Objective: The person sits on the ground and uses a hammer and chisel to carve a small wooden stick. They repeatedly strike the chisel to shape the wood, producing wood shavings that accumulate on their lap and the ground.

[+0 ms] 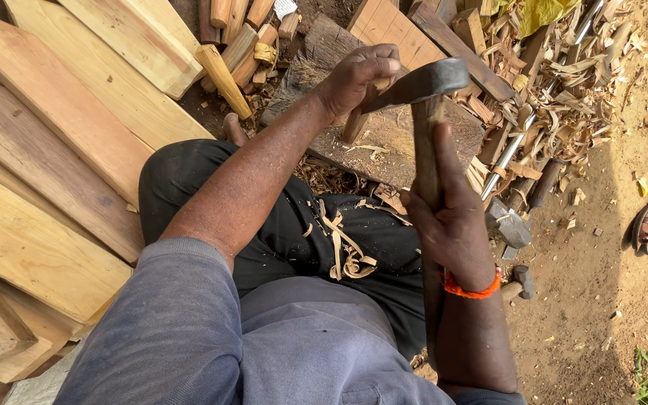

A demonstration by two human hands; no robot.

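- The left hand (354, 79) clenched the hatchet (421, 81) close under its dark iron head, above the chopping block (391, 142).
- The right hand's (448, 217) fingers gripped an upright wooden stick (425, 161) near its middle.
- The hatchet looked head-heavy and stiff, best held near the head.

The left hand (354, 79) grips an adze (414, 84) by its handle; the right hand (448, 217) holds a wooden stick (425, 161) upright against the chopping block (406, 142).
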